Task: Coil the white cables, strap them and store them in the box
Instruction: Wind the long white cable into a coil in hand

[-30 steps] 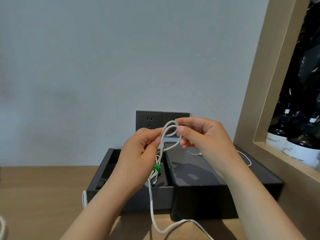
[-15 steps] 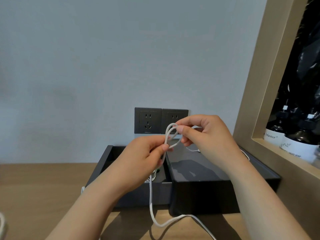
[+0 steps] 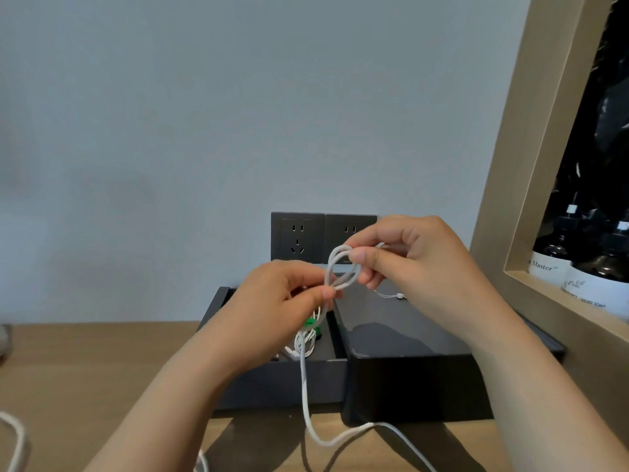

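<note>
A small coil of white cable (image 3: 341,267) is held up in front of me above the open black box (image 3: 272,379). My left hand (image 3: 279,301) pinches the coil's lower end between thumb and fingers. My right hand (image 3: 408,260) pinches the coil's upper loops. The cable's loose tail (image 3: 306,403) hangs down over the box front and trails across the wooden table to the lower right. Inside the box lies a coiled white cable with a green strap (image 3: 310,323).
The black box lid (image 3: 408,369) lies just right of the box, with a thin white wire (image 3: 391,296) on it. Dark wall sockets (image 3: 297,236) sit behind. A wooden shelf frame (image 3: 503,199) with dark bottles (image 3: 558,253) stands on the right. Another white cable (image 3: 15,437) lies bottom left.
The view has tilted a little, so hands and box sit slightly differently in frame. The green-strapped coil in the box shows again below my left hand. Both hands keep their hold on the loops.
</note>
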Available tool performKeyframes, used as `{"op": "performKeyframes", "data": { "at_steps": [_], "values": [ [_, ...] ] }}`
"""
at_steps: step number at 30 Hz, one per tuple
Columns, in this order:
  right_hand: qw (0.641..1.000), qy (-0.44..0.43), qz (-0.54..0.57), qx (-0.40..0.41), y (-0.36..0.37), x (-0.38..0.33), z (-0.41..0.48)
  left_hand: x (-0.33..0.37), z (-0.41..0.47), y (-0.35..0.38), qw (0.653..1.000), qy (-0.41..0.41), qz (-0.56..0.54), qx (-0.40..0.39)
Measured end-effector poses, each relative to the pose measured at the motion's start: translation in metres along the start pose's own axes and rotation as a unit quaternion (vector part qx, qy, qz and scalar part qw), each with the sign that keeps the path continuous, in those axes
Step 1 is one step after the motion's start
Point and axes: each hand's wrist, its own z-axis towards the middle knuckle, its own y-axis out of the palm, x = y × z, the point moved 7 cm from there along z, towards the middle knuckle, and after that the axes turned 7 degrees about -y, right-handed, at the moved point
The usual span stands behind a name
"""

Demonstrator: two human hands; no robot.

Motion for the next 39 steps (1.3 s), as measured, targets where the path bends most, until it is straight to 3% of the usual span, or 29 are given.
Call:
{"op": "performKeyframes", "data": {
  "at_steps": [4,8,11,15,21,25,33,39],
  "values": [
    [0.998,0.051,0.044,0.014,-0.005,0.006,-0.003,-0.005,0.002,-0.016,0.991,-0.012,-0.083,0.102],
    [0.996,0.091,-0.015,-0.001,-0.003,0.018,-0.005,-0.019,0.004,-0.027,0.941,-0.06,-0.303,0.136],
    [0.984,0.139,-0.032,-0.107,0.016,0.024,-0.013,-0.019,0.004,-0.025,0.901,-0.07,-0.411,0.12],
    [0.944,0.205,0.009,-0.258,0.046,0.03,-0.029,-0.017,0.004,-0.031,0.873,-0.057,-0.466,0.133],
    [0.928,0.234,0.123,-0.261,0.056,0.028,-0.027,-0.016,0.004,-0.034,0.863,-0.042,-0.479,0.153],
    [0.952,0.229,0.069,-0.192,0.041,0.037,-0.021,-0.018,0.003,-0.035,0.876,-0.048,-0.454,0.154],
    [0.956,0.243,0.021,-0.161,0.009,0.043,-0.024,-0.029,0.003,-0.048,0.9,-0.043,-0.381,0.208],
    [0.972,0.205,0.011,-0.111,0.003,0.04,-0.019,-0.023,0.003,-0.037,0.932,-0.044,-0.305,0.19]
  ]
}}
